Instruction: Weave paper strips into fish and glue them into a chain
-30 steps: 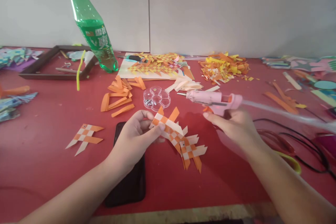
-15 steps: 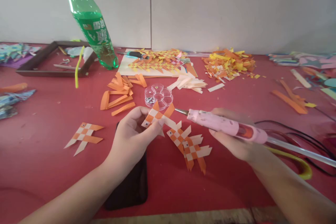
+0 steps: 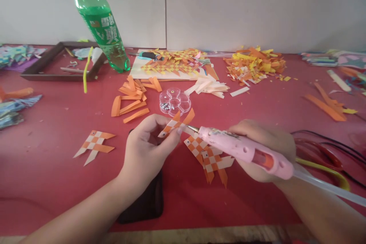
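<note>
My left hand (image 3: 150,143) pinches a woven orange-and-white paper fish (image 3: 172,124) between thumb and fingers. In my right hand (image 3: 263,141) is a pink hot glue gun (image 3: 228,143) with a clear glue stick (image 3: 328,188) out of its back. Its metal tip lies at the held fish's strips, close to my left thumb; whether they touch I cannot tell. Just beyond sits a clear flower-shaped case (image 3: 175,101) with small eyes in one compartment. Two finished-looking paper fish (image 3: 210,160) overlap below the glue gun, and another paper fish (image 3: 95,143) lies at the left.
A dark phone (image 3: 145,202) lies under my left wrist. Behind are orange strips (image 3: 134,99), white strips (image 3: 208,85), a scrap pile (image 3: 256,65), a green bottle (image 3: 105,34) and a brown frame (image 3: 51,76). Red-and-yellow scissors-like handles (image 3: 326,160) and black cords are at right.
The glue gun has moved left and its tip has come to the held fish. The fish is tilted more edge-on. The view has shifted slightly.
</note>
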A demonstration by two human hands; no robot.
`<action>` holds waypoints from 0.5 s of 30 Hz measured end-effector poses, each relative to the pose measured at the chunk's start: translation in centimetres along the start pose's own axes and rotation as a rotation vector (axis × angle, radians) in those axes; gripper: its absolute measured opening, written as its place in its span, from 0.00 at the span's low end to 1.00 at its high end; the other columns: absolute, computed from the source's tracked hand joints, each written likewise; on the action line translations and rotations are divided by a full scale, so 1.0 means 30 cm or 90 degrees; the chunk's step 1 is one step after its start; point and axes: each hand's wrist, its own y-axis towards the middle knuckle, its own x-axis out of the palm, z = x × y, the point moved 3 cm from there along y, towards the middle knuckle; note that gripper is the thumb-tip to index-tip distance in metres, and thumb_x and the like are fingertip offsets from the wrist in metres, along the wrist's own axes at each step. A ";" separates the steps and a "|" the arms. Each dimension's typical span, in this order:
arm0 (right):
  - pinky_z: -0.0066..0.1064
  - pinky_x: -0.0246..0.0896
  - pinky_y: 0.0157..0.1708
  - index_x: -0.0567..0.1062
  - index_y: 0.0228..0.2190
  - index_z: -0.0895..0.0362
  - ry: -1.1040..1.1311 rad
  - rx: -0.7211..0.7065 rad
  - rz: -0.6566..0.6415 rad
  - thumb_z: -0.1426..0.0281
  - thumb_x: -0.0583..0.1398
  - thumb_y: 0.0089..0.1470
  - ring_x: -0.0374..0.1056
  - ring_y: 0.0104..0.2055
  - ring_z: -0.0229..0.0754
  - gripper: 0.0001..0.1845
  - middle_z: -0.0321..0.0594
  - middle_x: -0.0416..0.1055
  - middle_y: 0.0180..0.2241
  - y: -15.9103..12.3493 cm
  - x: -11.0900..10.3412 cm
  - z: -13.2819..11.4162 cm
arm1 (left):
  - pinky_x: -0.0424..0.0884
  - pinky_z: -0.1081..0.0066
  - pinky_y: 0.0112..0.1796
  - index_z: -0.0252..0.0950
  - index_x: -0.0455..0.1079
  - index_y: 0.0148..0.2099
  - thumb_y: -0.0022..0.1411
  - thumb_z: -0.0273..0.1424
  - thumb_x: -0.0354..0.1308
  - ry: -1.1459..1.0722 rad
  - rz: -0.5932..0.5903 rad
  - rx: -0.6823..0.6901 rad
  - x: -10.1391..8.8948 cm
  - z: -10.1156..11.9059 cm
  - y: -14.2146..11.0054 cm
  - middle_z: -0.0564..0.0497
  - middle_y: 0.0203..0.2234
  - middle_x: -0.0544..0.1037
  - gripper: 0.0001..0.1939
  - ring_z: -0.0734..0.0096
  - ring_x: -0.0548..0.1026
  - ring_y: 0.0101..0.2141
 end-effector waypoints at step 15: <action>0.33 0.51 0.22 0.66 0.30 0.51 -0.098 -0.103 0.116 0.70 0.57 0.53 0.63 0.21 0.40 0.03 0.34 0.68 0.20 0.029 -0.046 -0.080 | 0.75 0.80 0.30 0.39 0.71 0.30 0.59 0.26 0.65 -0.006 -0.013 0.051 0.002 -0.005 -0.011 0.57 0.25 0.81 0.06 0.76 0.79 0.29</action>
